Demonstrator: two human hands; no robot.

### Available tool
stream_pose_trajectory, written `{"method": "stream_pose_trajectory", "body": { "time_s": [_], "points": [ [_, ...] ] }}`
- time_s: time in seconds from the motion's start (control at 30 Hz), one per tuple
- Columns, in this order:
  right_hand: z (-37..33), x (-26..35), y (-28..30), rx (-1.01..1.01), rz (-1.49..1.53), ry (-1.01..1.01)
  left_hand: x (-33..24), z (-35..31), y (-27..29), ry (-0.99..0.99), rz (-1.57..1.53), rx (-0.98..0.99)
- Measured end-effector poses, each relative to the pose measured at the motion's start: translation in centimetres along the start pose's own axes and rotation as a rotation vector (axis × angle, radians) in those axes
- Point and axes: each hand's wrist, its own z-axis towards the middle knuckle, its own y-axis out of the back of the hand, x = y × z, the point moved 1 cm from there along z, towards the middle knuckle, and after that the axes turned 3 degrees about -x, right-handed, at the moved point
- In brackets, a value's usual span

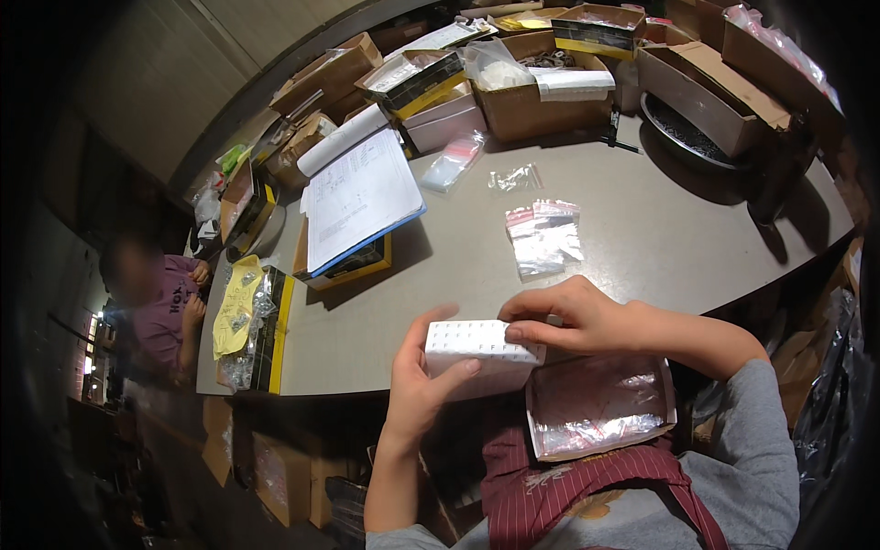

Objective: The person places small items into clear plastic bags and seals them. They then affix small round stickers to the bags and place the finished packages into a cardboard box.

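Pinstriped apron (521, 513); left hand (414, 385) clamped round white rectangular block (466, 341); right hand (573, 312) touching printed top, pinch unclear.

White label sheet (458, 341), pinstriped maroon apron (511, 472)

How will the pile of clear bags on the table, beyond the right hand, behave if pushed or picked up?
The pile of clear bags is probably light and floppy, judging by its thin-looking film. Pushing may fan it out, since its edges overlap unevenly. Its glossy shine suggests it could be slippery.
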Motion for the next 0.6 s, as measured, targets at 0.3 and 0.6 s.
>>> {"method": "stream_pose_trajectory", "body": {
  "time_s": [0.3, 0.6],
  "points": [
    [-1.6, 0.7, 0.3, 0.017, -0.059, -0.075, 0.3, 1.2, -1.7, 0.046, -0.192, 0.037],
    [-1.9, 0.5, 1.2, 0.000, 0.172, -0.171, -1.2, 2.4, -1.3, 0.011, -0.076, 0.120]
  ]
}}
